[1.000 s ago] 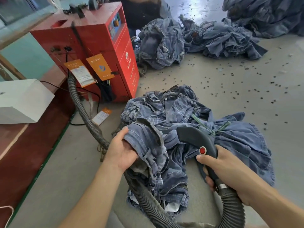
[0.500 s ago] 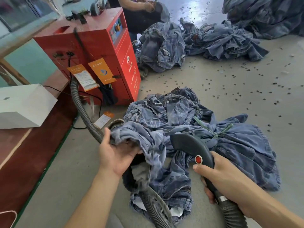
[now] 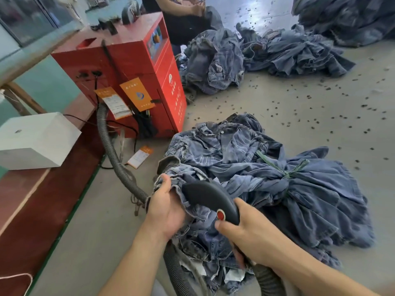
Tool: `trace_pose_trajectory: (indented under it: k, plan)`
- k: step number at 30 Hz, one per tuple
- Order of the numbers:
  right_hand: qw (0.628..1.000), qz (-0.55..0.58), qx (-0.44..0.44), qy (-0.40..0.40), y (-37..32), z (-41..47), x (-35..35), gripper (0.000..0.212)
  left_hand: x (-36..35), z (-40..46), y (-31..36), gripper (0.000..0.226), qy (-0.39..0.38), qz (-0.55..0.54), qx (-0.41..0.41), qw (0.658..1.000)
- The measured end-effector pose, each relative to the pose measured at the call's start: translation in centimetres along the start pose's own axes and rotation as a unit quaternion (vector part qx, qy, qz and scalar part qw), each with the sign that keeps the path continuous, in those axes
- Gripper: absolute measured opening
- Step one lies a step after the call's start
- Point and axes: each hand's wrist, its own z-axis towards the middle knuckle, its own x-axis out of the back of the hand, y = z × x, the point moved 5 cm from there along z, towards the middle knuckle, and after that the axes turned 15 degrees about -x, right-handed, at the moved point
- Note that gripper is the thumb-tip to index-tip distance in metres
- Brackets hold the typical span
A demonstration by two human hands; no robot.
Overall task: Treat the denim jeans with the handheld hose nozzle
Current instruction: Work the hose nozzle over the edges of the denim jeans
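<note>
Gripping: the right hand (image 3: 254, 231) is clenching the handle of the black curved plastic hose nozzle (image 3: 210, 198), thumb lying just beside its round red button (image 3: 220, 215).
Left hand: the left hand (image 3: 165, 207) is pinching a frayed hem of the crumpled blue denim jeans (image 3: 245, 167), thumb on top, fingers curling underneath the fold.
Nozzle tip: it is pointing into the raised fold, touching or nearly touching the cloth; I cannot tell which.
Jeans: they are lying in a heap on the grey concrete floor (image 3: 277, 107), toward its near middle, bunched and tied with a green strap (image 3: 284, 169).
Handling: the denim is looking soft but heavy and floppy, not slippery; a hem or waistband is likely giving the firmest hold.
Hose: the grey ribbed hose (image 3: 115, 159) is running from the red metal machine cabinet (image 3: 128, 77) across the floor and under the heap.
Beyond: more denim piles (image 3: 288, 50) are lying toward the floor's far edge, with small dark bits scattered around.
</note>
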Motion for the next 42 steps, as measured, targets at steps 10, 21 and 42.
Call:
trace_pose_trajectory:
  k: [10,21,42]
  plan:
    - [0.995,-0.098,0.018,0.025,-0.1,-0.9,-0.1,0.02,-0.2,-0.3,1.4,0.087,-0.012,-0.044,-0.016,0.999]
    - [0.992,-0.124,0.01,0.037,0.4,-1.5,0.1,0.021,-0.8,-0.9,0.8,0.087,-0.045,-0.039,0.01,0.998]
    - [0.994,-0.065,-0.032,0.081,0.8,-0.1,5.1,0.022,2.6,-2.2,0.9,0.042,0.02,0.085,0.055,0.995]
